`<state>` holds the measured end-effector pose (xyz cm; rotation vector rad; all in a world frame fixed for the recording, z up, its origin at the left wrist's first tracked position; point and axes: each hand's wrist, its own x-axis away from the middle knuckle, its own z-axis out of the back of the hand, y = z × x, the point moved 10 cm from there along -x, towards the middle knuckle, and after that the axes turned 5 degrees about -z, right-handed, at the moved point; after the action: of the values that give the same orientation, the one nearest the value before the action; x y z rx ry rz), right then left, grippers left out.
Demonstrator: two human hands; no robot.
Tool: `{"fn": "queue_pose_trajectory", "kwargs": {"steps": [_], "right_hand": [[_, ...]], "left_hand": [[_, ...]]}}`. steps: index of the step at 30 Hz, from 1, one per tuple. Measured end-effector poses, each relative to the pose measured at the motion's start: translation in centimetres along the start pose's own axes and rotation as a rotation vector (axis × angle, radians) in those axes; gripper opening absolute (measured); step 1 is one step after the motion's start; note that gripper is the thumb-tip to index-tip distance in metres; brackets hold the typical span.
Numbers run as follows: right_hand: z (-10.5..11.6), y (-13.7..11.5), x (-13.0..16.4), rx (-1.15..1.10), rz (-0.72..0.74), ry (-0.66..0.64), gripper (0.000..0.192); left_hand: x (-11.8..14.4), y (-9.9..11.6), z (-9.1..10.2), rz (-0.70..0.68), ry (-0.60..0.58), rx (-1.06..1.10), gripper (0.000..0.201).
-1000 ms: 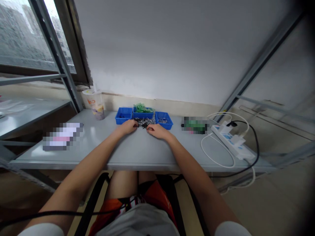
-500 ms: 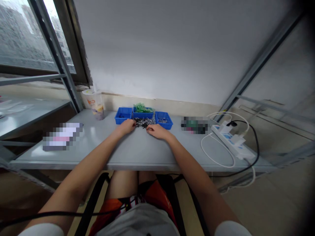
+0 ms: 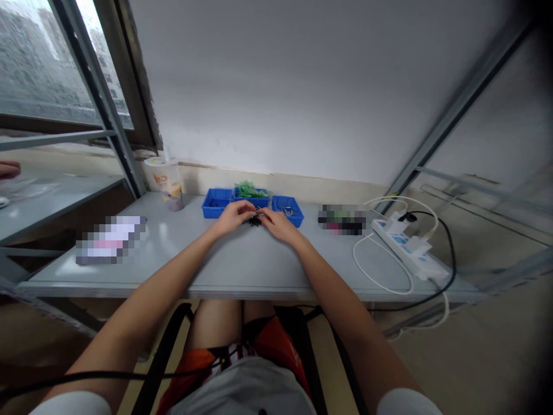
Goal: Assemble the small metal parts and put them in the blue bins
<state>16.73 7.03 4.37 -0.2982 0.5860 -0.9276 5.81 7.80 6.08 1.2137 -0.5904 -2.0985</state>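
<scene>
My left hand [image 3: 234, 217] is over a pile of small black and silvery metal pieces [image 3: 254, 221], its fingers bent and drawn together. From the other side my right hand [image 3: 279, 225] meets it, thumb and fingers closed at the pile. The fingertips nearly touch, and what is pinched between them is too small to make out. Both hands cover most of the pile. Behind them stand a left blue tray [image 3: 216, 212] with a few dark bits, a middle blue tray [image 3: 252, 202] holding green plastic pieces [image 3: 247, 189], and a right blue tray [image 3: 298, 220] with silvery pieces.
A lidded drink cup [image 3: 168, 184] stands at the back left of the grey table [image 3: 250, 271]. A blurred phone-like object [image 3: 110, 241] lies at left, another blurred item [image 3: 341, 220] at right. A white power strip [image 3: 408, 251] with cables lies farther right. Another person's hand [image 3: 9, 169] shows far left.
Both hands have moved inward over the pile, the left one to the right, so their fingertips come together. Another person's hand has appeared at the far left.
</scene>
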Motion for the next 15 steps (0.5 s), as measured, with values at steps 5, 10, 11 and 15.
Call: {"fn": "queue_pose_trajectory", "kwargs": {"steps": [5, 10, 11, 15], "right_hand": [[0.2, 0.6, -0.2, -0.009, -0.027, 0.038, 0.026], [0.5, 0.7, -0.2, -0.038, -0.019, 0.057, 0.027], [0.5, 0.4, -0.1, -0.04, -0.001, 0.048, 0.026], [0.5, -0.5, 0.0, -0.044, 0.033, 0.032, 0.023]], "left_hand": [[0.0, -0.9, -0.4, 0.039, -0.008, 0.148, 0.021], [0.0, -1.7, -0.5, 0.096, -0.006, 0.262, 0.029], [0.0, -1.8, -0.5, 0.105, -0.005, 0.285, 0.031], [0.1, -1.9, -0.6, 0.123, -0.013, 0.366, 0.036]]}}
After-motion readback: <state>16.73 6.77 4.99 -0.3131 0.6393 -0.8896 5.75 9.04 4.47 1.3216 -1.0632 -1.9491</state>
